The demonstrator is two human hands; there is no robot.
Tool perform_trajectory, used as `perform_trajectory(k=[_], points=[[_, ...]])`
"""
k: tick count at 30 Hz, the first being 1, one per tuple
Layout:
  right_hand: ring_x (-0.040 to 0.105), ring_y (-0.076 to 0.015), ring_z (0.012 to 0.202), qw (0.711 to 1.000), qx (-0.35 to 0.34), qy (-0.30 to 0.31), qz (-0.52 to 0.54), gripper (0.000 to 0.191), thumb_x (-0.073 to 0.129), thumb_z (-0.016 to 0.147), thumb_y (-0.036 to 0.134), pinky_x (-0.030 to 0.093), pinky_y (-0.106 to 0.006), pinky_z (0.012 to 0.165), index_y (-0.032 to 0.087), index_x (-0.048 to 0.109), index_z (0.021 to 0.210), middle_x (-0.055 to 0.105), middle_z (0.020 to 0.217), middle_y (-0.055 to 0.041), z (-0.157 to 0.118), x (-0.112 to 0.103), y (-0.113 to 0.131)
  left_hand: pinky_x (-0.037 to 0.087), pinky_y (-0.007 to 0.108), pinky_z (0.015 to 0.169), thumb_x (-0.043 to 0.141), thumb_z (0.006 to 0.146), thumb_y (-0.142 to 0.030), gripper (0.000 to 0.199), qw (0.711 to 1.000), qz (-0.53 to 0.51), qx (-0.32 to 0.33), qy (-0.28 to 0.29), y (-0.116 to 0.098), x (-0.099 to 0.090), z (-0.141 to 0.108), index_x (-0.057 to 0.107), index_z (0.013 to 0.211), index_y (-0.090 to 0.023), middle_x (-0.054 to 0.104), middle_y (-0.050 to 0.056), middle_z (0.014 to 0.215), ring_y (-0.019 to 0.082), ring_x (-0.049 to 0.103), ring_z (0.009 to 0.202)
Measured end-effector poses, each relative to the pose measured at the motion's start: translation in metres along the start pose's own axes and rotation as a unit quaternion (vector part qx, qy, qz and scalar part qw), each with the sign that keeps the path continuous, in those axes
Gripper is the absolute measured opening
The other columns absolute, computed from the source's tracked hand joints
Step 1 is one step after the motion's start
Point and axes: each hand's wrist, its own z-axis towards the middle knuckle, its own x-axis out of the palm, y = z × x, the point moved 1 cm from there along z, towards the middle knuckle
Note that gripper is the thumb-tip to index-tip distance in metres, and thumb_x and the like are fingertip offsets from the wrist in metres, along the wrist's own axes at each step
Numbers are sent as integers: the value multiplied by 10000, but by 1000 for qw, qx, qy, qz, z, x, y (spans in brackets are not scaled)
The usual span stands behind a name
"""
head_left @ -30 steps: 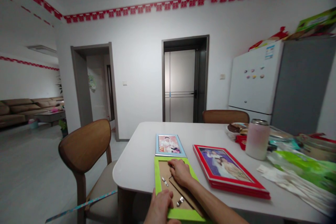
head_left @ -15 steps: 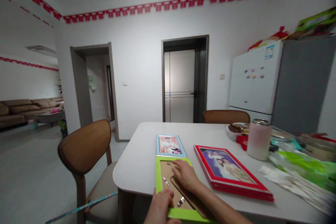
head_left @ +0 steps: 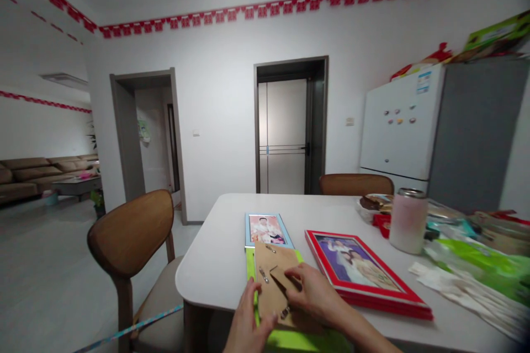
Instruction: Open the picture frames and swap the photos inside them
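A brown backing board [head_left: 269, 287] with several metal clips lies tilted over a lime-green picture frame [head_left: 250, 267], its far end overlapping the frame's rim. My right hand [head_left: 312, 292] pinches the board's fold-out stand [head_left: 285, 278] at its right side. My left hand [head_left: 248, 317] is at the near left corner, thumb and fingers apart, by the edges of the frame and board. Whether it bears on the board I cannot tell. Just beyond is a light-blue frame [head_left: 247, 229] with a photo, face up.
Red picture frames [head_left: 408, 298] lie stacked on the white table [head_left: 223, 242] to the right. Farther right stand a pink-white tumbler [head_left: 408, 223], a green plastic package [head_left: 467, 256] and white cloth gloves [head_left: 464, 289]. A wooden chair [head_left: 132, 231] is at the left.
The backing board has come up out of the green frame's recess and now overlaps its rim. My right hand has drawn nearer and closed on the stand; my left hand's fingers have spread.
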Motion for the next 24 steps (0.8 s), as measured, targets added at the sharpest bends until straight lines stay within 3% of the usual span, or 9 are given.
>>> perform_trajectory(k=[3, 6, 9, 12, 15, 18, 24], points=[[529, -166, 750, 1000, -4, -8, 23, 231, 495, 612, 269, 374, -221, 647, 189, 636, 777, 604, 827, -56, 1, -9, 17, 434, 278, 779, 453, 727, -274, 388, 986, -154, -49, -47, -10, -3, 13, 367, 1086, -154, 585, 92, 1014, 182, 557, 926], [532, -168, 786, 997, -22, -12, 68, 298, 492, 649, 318, 388, -234, 696, 201, 623, 890, 599, 881, -56, 0, -12, 24, 458, 239, 550, 471, 708, -279, 349, 962, -243, -90, -91, -8, -13, 24, 379, 1025, -165, 634, 15, 732, 157, 608, 632], [546, -170, 790, 997, -3, -25, 73, 371, 430, 713, 351, 398, -254, 722, 174, 582, 1002, 596, 939, -81, -3, -8, 5, 429, 213, 479, 499, 689, -244, 311, 946, -270, -128, -128, 7, -32, 26, 412, 977, -164, 609, -26, 613, 139, 586, 529], [548, -204, 854, 998, 55, -23, 9, 380, 419, 722, 324, 389, -287, 768, 127, 581, 1003, 598, 957, -122, -10, -2, -28, 437, 221, 493, 481, 703, -202, 285, 936, -277, -154, -155, 25, -57, 21, 417, 979, -169, 610, -24, 616, 143, 591, 543], [544, -241, 901, 994, 100, -6, -44, 406, 443, 702, 307, 391, -315, 774, 102, 554, 1034, 591, 988, -154, -19, 5, -47, 446, 237, 509, 452, 724, -175, 282, 944, -217, -177, -173, 34, -82, 14, 413, 1004, -174, 614, -21, 609, 146, 590, 541], [551, -259, 910, 990, 128, 13, -65, 449, 456, 680, 256, 402, -326, 749, 92, 496, 1096, 585, 1004, -173, -24, 10, -49, 447, 229, 517, 468, 719, -188, 240, 963, -102, -190, -163, 37, -102, 13, 458, 957, -169, 610, -23, 589, 147, 594, 560], [553, -263, 904, 989, 146, 0, -39, 524, 446, 627, 168, 397, -318, 752, 53, 420, 1138, 576, 1024, -186, -20, 15, -46, 426, 239, 546, 536, 652, -193, 230, 968, 58, -182, -162, 43, -122, 17, 507, 879, -166, 579, -33, 564, 172, 586, 583]])
